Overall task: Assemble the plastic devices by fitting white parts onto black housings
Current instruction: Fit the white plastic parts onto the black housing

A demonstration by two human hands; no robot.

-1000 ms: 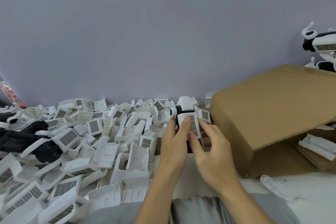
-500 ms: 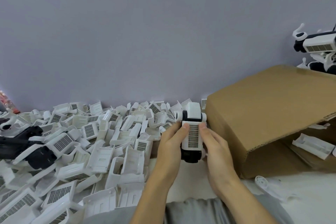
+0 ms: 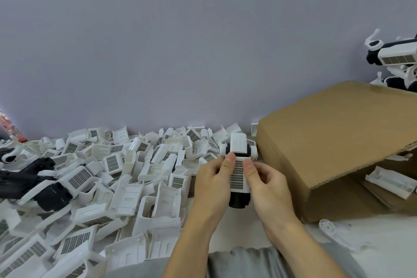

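A black housing with white parts fitted on it (image 3: 237,176) stands upright between my hands, its gridded white panel facing me and its black end at the bottom. My left hand (image 3: 212,185) grips its left side, thumb pressed on the panel's top edge. My right hand (image 3: 268,189) grips the right side, thumb beside the other thumb. A large heap of loose white parts (image 3: 126,187) covers the table to the left.
A tilted cardboard box (image 3: 334,142) lies right of my hands, with white parts (image 3: 390,181) under its open flap. Black housings (image 3: 33,178) lie at the far left. Assembled devices (image 3: 397,56) sit at the upper right. A white round piece (image 3: 327,225) lies near the box corner.
The device has turned from tilted to upright between my hands, with the gridded panel now square to me and both thumbs moved up to its top edge.
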